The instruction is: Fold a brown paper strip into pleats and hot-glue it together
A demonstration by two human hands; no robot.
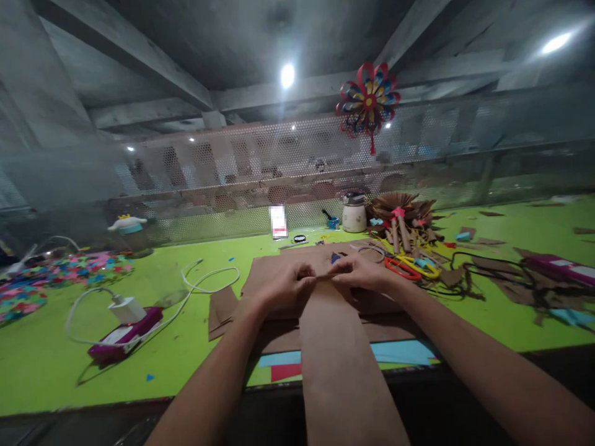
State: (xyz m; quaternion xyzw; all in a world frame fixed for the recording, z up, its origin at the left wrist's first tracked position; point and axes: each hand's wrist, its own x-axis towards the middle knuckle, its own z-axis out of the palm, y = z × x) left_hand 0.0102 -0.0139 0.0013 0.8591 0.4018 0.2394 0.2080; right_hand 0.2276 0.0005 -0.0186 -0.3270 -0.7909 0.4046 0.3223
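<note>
A long strip of brown paper (341, 365) runs from the table toward me and drops past the near edge. My left hand (297, 284) pinches the left corner of its far end, and my right hand (356, 272) pinches the right corner. The fingers of both hands are closed on a narrow band that looks folded. Under the hands lie larger sheets of brown paper (264, 272). Light blue paper (402, 352) and a red paper piece (286, 371) stick out beneath them near the table edge.
A purple power strip (125, 334) with a white charger (126, 308) stands left. Star-shaped paper pieces (93, 269) are heaped at far left. Scissors with red handles (402, 268), a jug (354, 214) and folded paper crafts (400, 217) are on the right. A perforated screen (223, 179) stands behind.
</note>
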